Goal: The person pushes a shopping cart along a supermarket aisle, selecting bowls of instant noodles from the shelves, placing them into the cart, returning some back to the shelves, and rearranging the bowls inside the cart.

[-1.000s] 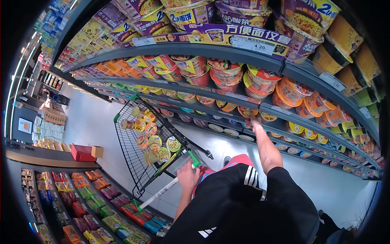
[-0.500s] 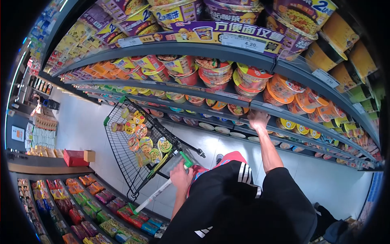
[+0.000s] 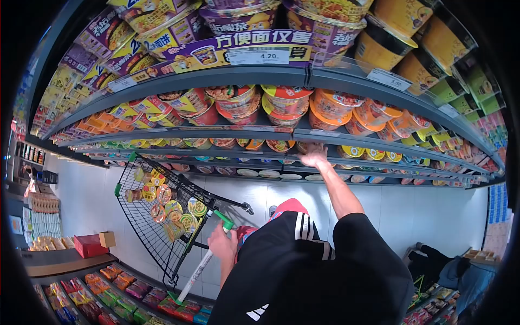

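Note:
My left hand (image 3: 223, 244) is wrapped round the handle (image 3: 194, 277) of a shopping cart, near its green end. Several instant noodle cups (image 3: 162, 195) lie in the wire basket of the cart (image 3: 142, 230), mostly with round printed lids showing. My right hand (image 3: 314, 156) reaches into a lower shelf with its fingers stretched out. Beside its fingertips is a noodle cup (image 3: 280, 145) with a reddish lid, and yellow-lidded cups (image 3: 352, 151) stand to its right. The fingers partly cover a brownish item; contact cannot be made out.
Purple noodle buckets (image 3: 238, 19) fill the upper shelf (image 3: 206, 76), with orange bowls (image 3: 331, 108) below. Packets (image 3: 122, 300) line a rack behind the cart. A red box (image 3: 95, 245) stands at the left. Another person (image 3: 433, 265) is low at the right.
The view has shifted, so the shelves and cart appear farther left. My right hand stays at the lower shelf, its fingers more extended. My left hand keeps the cart handle.

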Motion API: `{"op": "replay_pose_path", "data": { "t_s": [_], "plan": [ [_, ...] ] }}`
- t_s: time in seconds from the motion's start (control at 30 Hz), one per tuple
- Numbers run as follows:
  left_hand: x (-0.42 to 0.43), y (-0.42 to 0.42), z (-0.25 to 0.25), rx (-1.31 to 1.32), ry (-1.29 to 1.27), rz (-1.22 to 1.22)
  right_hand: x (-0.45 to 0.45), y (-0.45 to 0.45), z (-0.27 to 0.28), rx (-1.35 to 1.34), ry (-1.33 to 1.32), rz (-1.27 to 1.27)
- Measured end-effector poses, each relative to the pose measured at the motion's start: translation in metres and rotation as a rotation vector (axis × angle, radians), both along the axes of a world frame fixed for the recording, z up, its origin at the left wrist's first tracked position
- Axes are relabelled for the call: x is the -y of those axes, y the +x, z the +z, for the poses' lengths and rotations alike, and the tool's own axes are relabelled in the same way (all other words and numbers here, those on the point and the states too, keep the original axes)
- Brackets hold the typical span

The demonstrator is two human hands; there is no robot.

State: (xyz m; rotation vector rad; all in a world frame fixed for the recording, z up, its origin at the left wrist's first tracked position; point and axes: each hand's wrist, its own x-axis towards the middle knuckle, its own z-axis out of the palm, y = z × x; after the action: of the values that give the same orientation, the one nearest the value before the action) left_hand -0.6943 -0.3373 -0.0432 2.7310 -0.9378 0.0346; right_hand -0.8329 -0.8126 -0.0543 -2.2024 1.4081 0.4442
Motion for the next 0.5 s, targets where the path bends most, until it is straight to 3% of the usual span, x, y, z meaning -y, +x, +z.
{"op": "replay_pose_path", "data": {
  "t_s": [0.1,0.3,0.5],
  "plan": [
    [-0.001,0.001,0.004,-0.016,0.022,-0.017,0.034,-0.030,0.011,0.074,-0.087,-0.028],
    [0.001,0.001,0.002,0.000,-0.008,-0.048,0.060,-0.129,-0.082,-0.284,-0.297,-0.213],
    [-0.003,0.002,-0.002,-0.012,0.006,-0.045,0.040,-0.148,-0.048,-0.251,-0.205,-0.152]
  ]
}}
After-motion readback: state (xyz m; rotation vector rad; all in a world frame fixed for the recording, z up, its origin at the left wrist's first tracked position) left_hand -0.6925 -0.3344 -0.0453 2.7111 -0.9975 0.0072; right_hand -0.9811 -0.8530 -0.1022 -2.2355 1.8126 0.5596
